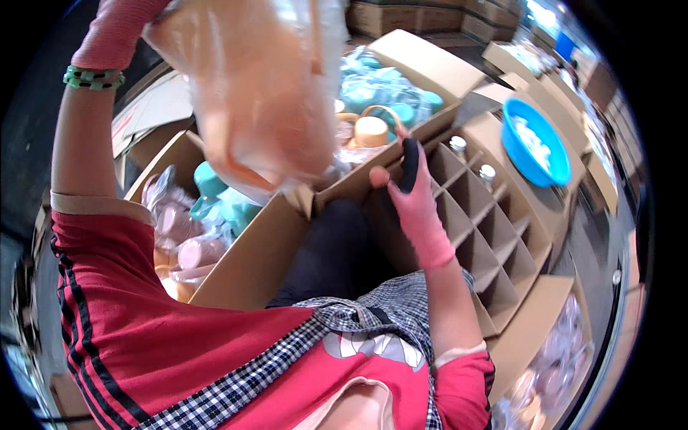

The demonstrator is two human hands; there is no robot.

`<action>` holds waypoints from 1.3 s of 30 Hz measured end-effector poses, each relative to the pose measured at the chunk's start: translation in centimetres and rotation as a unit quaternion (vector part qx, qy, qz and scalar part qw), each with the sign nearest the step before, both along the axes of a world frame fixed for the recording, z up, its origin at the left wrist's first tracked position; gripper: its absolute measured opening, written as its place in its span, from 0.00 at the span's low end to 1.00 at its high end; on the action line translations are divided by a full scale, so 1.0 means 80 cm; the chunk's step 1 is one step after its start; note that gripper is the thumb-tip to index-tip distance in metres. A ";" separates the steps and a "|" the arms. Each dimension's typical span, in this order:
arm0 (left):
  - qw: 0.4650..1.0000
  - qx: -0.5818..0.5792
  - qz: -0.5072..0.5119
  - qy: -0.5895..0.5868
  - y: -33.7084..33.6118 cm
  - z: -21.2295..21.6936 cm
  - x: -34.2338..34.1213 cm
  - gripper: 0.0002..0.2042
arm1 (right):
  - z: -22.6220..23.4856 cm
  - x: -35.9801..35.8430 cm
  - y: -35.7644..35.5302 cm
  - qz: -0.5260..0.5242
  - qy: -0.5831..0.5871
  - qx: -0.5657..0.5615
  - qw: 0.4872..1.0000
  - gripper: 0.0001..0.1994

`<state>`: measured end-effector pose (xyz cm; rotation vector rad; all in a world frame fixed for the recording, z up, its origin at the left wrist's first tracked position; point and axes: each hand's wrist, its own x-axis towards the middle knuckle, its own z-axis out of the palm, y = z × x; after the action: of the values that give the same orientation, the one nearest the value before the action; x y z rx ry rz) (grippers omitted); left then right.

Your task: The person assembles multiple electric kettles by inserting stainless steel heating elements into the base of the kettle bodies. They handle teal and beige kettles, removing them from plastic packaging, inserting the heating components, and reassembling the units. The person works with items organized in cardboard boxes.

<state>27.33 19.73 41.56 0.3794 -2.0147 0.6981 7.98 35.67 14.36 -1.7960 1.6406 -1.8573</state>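
Note:
My left hand (pixel 115 32), in a pink glove with a green bead bracelet at the wrist, is raised at the top left and grips a clear plastic bag (pixel 265 93) that holds an orange cup. The bag hangs in front of the camera over the boxes. My right hand (pixel 416 201), also in a pink glove, holds a small black lid (pixel 409 165) above the edge of a cardboard box (pixel 494 222) split into cells by cardboard dividers. Two silver-capped bottles (pixel 459 145) stand in its far cells.
A cardboard box (pixel 430 68) of bagged teal and orange cups lies behind the bag. Another box (pixel 236 265) at the left holds pink and teal cups. A blue bowl (pixel 532 143) sits at the right. More bagged pink cups (pixel 559 358) lie at the lower right.

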 end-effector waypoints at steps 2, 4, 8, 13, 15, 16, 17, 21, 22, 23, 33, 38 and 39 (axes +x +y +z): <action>0.995 0.055 -0.083 -0.029 0.027 -0.005 -0.029 0.06 | 0.003 -0.026 -0.002 -0.034 0.021 -0.055 0.998 0.34; 0.976 0.153 -0.147 -0.042 0.061 -0.017 -0.054 0.05 | 0.000 -0.049 0.020 0.017 -0.172 0.000 0.985 0.31; 0.935 0.191 -0.286 -0.082 0.106 -0.082 -0.122 0.08 | -0.038 -0.085 0.115 0.064 -0.309 0.064 0.947 0.29; 0.894 0.208 -0.319 -0.235 0.133 -0.169 -0.137 0.15 | -0.160 -0.016 0.186 -0.050 -0.165 0.201 0.964 0.34; 0.886 0.248 -0.321 -0.223 0.130 -0.197 -0.116 0.16 | -0.131 -0.001 0.183 0.041 -0.318 0.161 0.933 0.46; 0.892 0.276 -0.297 -0.201 0.136 -0.208 -0.115 0.16 | -0.122 -0.005 0.191 0.085 -0.415 0.095 0.901 0.49; 0.891 0.271 -0.311 -0.190 0.140 -0.212 -0.113 0.17 | -0.108 -0.008 0.196 0.128 -0.505 0.026 0.853 0.52; 0.868 0.228 -0.404 -0.176 0.149 -0.224 -0.102 0.26 | -0.124 0.009 0.188 -0.103 -0.207 0.047 0.972 0.50; 0.870 0.223 -0.418 -0.134 0.150 -0.235 -0.092 0.31 | -0.130 0.006 0.185 -0.115 -0.132 0.096 0.980 0.49; 0.876 0.217 -0.422 -0.093 0.149 -0.253 -0.074 0.37 | -0.140 0.011 0.180 -0.116 -0.094 0.112 0.982 0.50; 0.651 0.533 -0.287 -0.459 0.163 -0.526 0.053 0.30 | -0.137 0.002 0.245 0.003 -0.383 0.202 0.901 0.38; 0.604 0.715 -0.338 -0.098 0.161 -0.455 0.058 0.13 | -0.119 0.010 0.218 -0.102 -0.139 0.027 0.985 0.37; 0.604 0.716 -0.338 -0.092 0.155 -0.452 0.056 0.15 | -0.144 0.017 0.211 -0.166 -0.059 0.067 0.982 0.38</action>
<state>31.79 32.10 5.36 0.3523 -2.2331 -1.5731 9.35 52.55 2.85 -1.4011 2.0649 -1.8749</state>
